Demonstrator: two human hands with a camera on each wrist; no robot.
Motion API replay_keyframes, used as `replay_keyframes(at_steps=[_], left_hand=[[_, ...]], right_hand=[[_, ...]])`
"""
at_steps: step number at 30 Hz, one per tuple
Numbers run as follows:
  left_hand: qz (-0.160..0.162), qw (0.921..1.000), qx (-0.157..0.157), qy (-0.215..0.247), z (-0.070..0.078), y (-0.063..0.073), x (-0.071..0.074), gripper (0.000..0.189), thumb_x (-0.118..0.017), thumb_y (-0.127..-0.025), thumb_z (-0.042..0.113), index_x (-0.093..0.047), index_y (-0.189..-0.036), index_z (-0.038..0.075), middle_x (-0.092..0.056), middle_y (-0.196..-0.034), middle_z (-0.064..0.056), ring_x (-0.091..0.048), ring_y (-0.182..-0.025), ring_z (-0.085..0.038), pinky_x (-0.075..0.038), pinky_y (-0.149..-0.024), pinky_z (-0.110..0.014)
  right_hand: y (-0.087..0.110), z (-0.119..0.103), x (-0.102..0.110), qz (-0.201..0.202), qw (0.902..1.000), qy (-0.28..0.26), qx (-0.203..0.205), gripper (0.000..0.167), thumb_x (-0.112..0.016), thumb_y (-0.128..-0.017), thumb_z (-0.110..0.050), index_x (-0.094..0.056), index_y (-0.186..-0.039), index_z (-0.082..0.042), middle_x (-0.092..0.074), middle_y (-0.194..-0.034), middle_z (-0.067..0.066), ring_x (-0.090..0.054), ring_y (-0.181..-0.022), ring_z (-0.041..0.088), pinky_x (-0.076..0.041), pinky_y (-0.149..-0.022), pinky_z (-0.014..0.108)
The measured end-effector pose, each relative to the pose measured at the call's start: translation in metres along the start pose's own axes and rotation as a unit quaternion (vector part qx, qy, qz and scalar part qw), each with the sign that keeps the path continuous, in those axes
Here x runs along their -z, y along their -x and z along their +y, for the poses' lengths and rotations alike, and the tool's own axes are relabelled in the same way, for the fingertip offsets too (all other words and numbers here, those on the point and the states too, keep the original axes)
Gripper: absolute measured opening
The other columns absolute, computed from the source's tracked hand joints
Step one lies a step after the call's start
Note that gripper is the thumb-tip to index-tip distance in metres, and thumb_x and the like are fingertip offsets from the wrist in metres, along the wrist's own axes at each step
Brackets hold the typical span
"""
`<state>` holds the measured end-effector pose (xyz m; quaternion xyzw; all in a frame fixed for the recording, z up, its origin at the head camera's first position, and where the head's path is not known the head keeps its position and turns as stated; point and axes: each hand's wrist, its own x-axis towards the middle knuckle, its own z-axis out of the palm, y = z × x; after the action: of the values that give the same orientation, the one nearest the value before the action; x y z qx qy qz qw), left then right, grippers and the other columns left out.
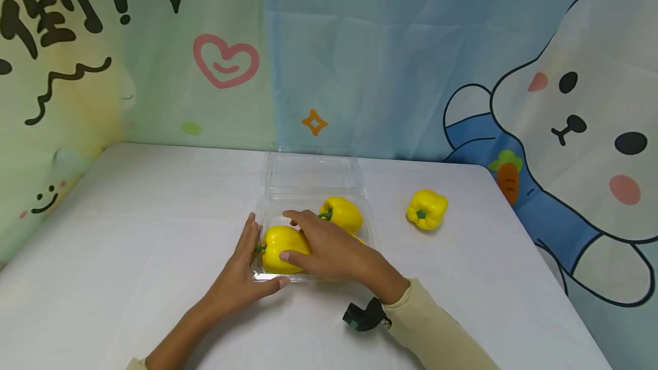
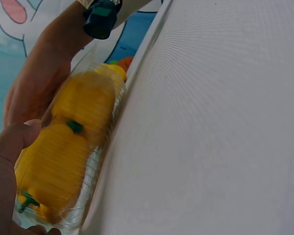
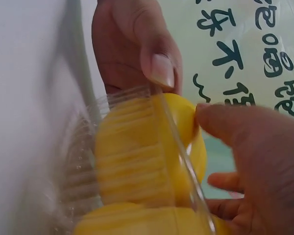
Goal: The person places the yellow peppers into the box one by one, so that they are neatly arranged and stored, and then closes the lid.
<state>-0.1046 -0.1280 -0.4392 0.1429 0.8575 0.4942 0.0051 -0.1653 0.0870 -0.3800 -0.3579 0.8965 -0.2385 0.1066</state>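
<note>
A clear plastic clamshell box (image 1: 315,192) lies with its lid folded back. Inside it sits a yellow bell pepper (image 1: 280,244) at the front left, its green stem toward the left wall. A second yellow bell pepper (image 1: 341,213) is behind it to the right; part of another shows below the right hand. The left hand (image 1: 239,276) touches the box's left front corner, fingers along the side and thumb along the front. Over the front-left pepper is the right hand (image 1: 329,247), its thumb touching it (image 3: 186,115) and its fingers spread from the thumb; some fingers are hidden.
One more yellow bell pepper (image 1: 427,209) stands on the white table (image 1: 462,301), right of the box. A printed curtain (image 1: 360,73) hangs behind the table's far edge. A black wrist camera (image 1: 365,316) sits at the right sleeve.
</note>
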Motion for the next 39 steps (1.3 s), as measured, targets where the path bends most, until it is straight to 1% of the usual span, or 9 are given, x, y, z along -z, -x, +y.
replay_keyframes(at_steps=[2,4,8,11,16,25,30,34,39], left_hand=[[0.000,1.0000,0.000,0.002,-0.001,0.000,0.000,0.117,-0.081,-0.077,0.045,-0.006,-0.154,-0.003,0.008,-0.162,-0.003,-0.009,-0.146,-0.028,-0.017,-0.113,-0.055],[0.000,1.0000,0.000,0.004,-0.001,0.000,-0.001,0.118,-0.081,-0.077,0.045,-0.006,-0.154,-0.002,0.008,-0.162,-0.003,-0.009,-0.146,-0.028,-0.017,-0.113,-0.054],[0.000,1.0000,0.002,0.006,-0.001,-0.001,-0.001,0.118,-0.081,-0.076,0.045,-0.006,-0.154,-0.002,0.008,-0.162,-0.003,-0.009,-0.146,-0.028,-0.017,-0.113,-0.054],[0.000,1.0000,0.004,0.003,-0.001,-0.001,-0.002,0.118,-0.081,-0.076,0.046,-0.006,-0.154,-0.002,0.008,-0.162,-0.003,-0.010,-0.146,-0.029,-0.017,-0.113,-0.054],[0.000,1.0000,0.004,-0.002,0.001,0.000,-0.001,0.118,-0.081,-0.076,0.045,-0.007,-0.154,-0.003,0.008,-0.162,-0.004,-0.010,-0.146,-0.030,-0.018,-0.112,-0.054],[-0.001,1.0000,0.004,-0.009,0.000,0.000,-0.001,0.118,-0.081,-0.076,0.045,-0.007,-0.154,-0.003,0.008,-0.162,-0.005,-0.009,-0.146,-0.031,-0.018,-0.111,-0.056],[-0.001,1.0000,0.003,-0.009,0.000,-0.001,-0.001,0.118,-0.081,-0.076,0.046,-0.007,-0.154,-0.003,0.009,-0.162,-0.005,-0.007,-0.146,-0.031,-0.018,-0.112,-0.056],[-0.002,1.0000,0.003,-0.008,0.000,-0.001,-0.002,0.118,-0.081,-0.076,0.046,-0.007,-0.154,-0.002,0.009,-0.162,-0.004,-0.007,-0.146,-0.031,-0.018,-0.112,-0.055],[-0.002,1.0000,0.000,-0.009,0.000,-0.001,-0.001,0.118,-0.082,-0.076,0.045,-0.006,-0.154,-0.002,0.009,-0.162,-0.005,-0.007,-0.146,-0.031,-0.017,-0.112,-0.056]], right_hand=[[0.000,0.002,0.002,0.000,0.9994,-0.035,0.001,0.068,-0.059,-0.094,-0.048,-0.033,-0.149,-0.018,-0.047,-0.137,0.001,-0.054,-0.111,0.011,-0.047,-0.094,0.033],[0.000,0.004,0.004,0.002,0.9983,-0.057,0.009,0.060,-0.062,-0.094,-0.041,-0.039,-0.144,-0.017,-0.048,-0.135,0.000,-0.053,-0.109,0.010,-0.047,-0.093,0.031],[0.000,0.007,0.007,0.001,0.9973,-0.061,0.041,0.048,-0.064,-0.094,-0.034,-0.050,-0.136,-0.014,-0.052,-0.129,-0.003,-0.052,-0.107,0.009,-0.045,-0.094,0.028],[0.000,0.009,0.008,-0.002,0.9968,-0.056,0.057,0.047,-0.065,-0.094,-0.034,-0.055,-0.136,-0.013,-0.055,-0.127,-0.002,-0.052,-0.110,0.009,-0.044,-0.096,0.029],[-0.001,0.010,0.009,-0.012,0.9971,-0.047,0.058,0.051,-0.064,-0.095,-0.035,-0.054,-0.139,-0.013,-0.056,-0.129,0.001,-0.053,-0.115,0.013,-0.043,-0.099,0.031],[-0.001,0.006,0.009,-0.035,0.9984,-0.007,0.044,0.052,-0.059,-0.098,-0.034,-0.050,-0.143,-0.009,-0.053,-0.133,0.006,-0.054,-0.117,0.017,-0.042,-0.101,0.033],[-0.001,0.005,0.010,-0.045,0.9983,0.000,0.038,0.053,-0.058,-0.099,-0.033,-0.048,-0.144,-0.007,-0.052,-0.133,0.006,-0.054,-0.117,0.017,-0.042,-0.101,0.033],[0.000,0.003,0.012,-0.047,0.9983,0.004,0.034,0.052,-0.057,-0.099,-0.033,-0.047,-0.144,-0.008,-0.052,-0.134,0.006,-0.054,-0.118,0.018,-0.042,-0.102,0.033],[-0.001,0.003,0.011,-0.039,0.9986,0.006,0.036,0.052,-0.056,-0.100,-0.033,-0.046,-0.145,-0.008,-0.051,-0.138,0.007,-0.052,-0.122,0.019,-0.040,-0.104,0.034]])
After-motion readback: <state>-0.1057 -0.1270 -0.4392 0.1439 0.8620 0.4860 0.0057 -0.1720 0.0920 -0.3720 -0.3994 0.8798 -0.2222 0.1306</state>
